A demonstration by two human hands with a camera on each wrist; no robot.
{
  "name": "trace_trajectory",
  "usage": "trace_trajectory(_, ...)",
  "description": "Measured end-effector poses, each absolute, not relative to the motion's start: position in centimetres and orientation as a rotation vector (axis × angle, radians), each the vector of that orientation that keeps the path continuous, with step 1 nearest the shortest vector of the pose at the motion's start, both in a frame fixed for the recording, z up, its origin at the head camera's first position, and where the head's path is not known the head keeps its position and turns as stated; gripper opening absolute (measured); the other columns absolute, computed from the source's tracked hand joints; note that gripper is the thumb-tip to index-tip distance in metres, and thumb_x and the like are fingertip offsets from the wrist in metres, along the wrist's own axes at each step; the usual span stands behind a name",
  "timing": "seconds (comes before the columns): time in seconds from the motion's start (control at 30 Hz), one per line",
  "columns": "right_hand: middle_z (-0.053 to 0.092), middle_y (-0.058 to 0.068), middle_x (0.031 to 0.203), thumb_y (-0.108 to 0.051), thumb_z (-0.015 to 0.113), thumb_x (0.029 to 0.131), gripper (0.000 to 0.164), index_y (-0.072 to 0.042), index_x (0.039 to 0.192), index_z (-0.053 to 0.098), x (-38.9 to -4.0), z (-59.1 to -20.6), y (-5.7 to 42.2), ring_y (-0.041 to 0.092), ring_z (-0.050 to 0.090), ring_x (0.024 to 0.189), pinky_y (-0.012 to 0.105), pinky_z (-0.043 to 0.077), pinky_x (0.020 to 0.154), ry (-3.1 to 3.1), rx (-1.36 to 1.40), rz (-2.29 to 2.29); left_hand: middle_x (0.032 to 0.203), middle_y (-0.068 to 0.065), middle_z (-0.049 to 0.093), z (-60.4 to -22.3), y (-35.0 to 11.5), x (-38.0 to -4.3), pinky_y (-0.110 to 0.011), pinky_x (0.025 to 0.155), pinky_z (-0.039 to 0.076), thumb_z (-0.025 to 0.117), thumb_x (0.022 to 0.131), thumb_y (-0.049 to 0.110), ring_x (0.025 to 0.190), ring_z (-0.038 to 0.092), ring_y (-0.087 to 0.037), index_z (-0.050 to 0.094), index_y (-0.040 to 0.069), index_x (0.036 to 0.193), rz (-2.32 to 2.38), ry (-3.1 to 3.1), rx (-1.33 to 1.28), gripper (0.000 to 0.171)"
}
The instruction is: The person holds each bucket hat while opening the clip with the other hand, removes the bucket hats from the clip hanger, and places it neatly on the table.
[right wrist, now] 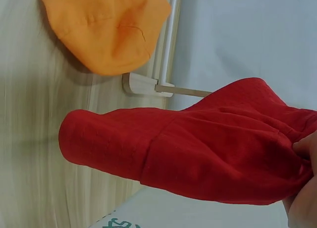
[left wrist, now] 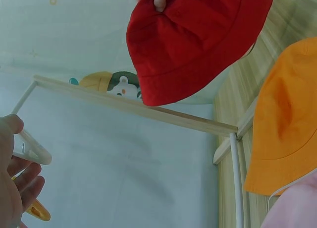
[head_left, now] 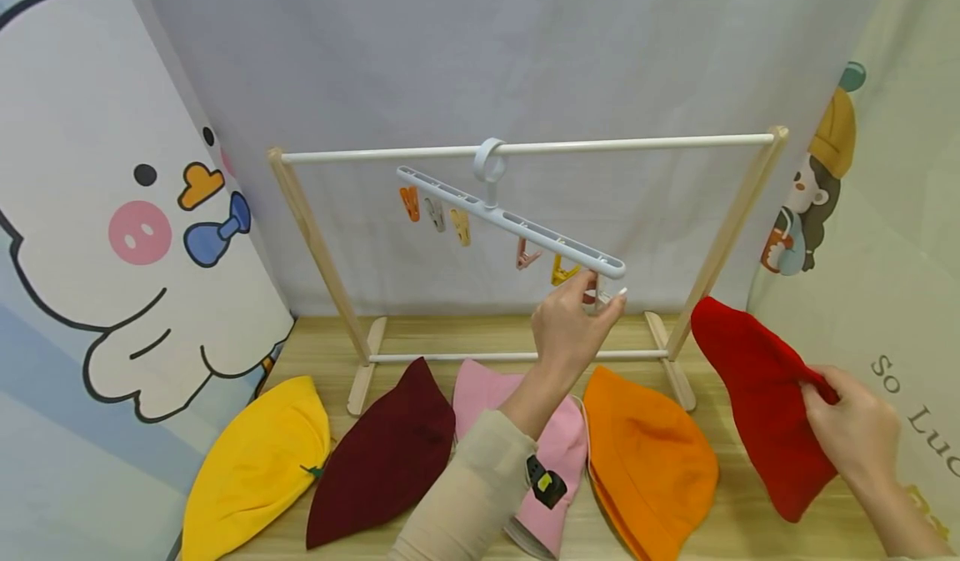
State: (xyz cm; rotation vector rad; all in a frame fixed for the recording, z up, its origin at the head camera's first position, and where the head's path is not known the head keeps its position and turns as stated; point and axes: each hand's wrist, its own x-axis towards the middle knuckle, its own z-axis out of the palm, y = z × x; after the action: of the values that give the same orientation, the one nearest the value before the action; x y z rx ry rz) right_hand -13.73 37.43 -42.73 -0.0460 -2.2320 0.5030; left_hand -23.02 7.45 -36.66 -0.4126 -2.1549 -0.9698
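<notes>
My left hand (head_left: 566, 323) pinches a white clip (left wrist: 35, 151) at the right end of a pale hanger (head_left: 517, 223). Right beside those fingers hangs a yellow clip (head_left: 564, 270), with a pink clip (head_left: 527, 254) further left. The hanger's ring hook (head_left: 490, 161) is round the rack's white top bar (head_left: 637, 145). On the right, my right hand (head_left: 855, 419) grips a folded red bucket hat (head_left: 765, 394) by its crown, brim toward the rack. The hat is raised above the table in the right wrist view.
Several bucket hats lie along the table (head_left: 300, 348): yellow (head_left: 258, 461), maroon (head_left: 386, 457), pink (head_left: 555, 461) and orange (head_left: 648, 461). The left forearm covers part of the pink one. Orange (head_left: 409, 203), grey (head_left: 435, 213) and pale yellow (head_left: 461, 227) clips hang on the hanger's left half.
</notes>
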Motion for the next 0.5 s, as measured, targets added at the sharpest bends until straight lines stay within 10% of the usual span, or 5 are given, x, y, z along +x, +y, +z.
trace_trajectory(0.13,0.065,0.022,0.072,0.001,0.062,0.070,0.011,0.002,0.079,0.068,-13.7,-43.0,38.1,-0.017,0.033,0.049,0.017,0.026,0.037,-2.247,-0.067,0.480,0.076,0.009,0.070,-36.7,7.5,-23.0,-0.020,0.053,0.045,0.072,0.074,0.037,0.070,0.065,-0.003,0.060,0.018,0.082,-0.970,-2.147,-0.416,0.023)
trace_trajectory(0.3,0.065,0.025,0.075,0.001,0.061,0.072,0.011,0.004,0.081,0.067,-13.6,-43.2,38.8,0.033,0.051,0.045,0.018,0.025,0.037,-2.280,-0.107,0.448,0.077,0.009,0.070,-36.7,7.5,-23.0,-0.019,0.053,0.045,0.072,0.074,0.037,0.070,0.065,-0.002,0.061,0.019,0.083,-0.971,-2.149,-0.414,0.023)
trace_trajectory(0.5,0.064,0.028,0.076,0.001,0.059,0.075,0.012,0.005,0.084,0.066,-13.7,-43.4,39.7,0.036,0.051,0.044,0.019,0.025,0.036,-2.318,-0.149,0.425,0.077,0.009,0.070,-36.6,7.5,-23.0,-0.020,0.053,0.045,0.072,0.075,0.037,0.071,0.065,-0.001,0.061,0.019,0.086,-0.976,-2.159,-0.415,0.024)
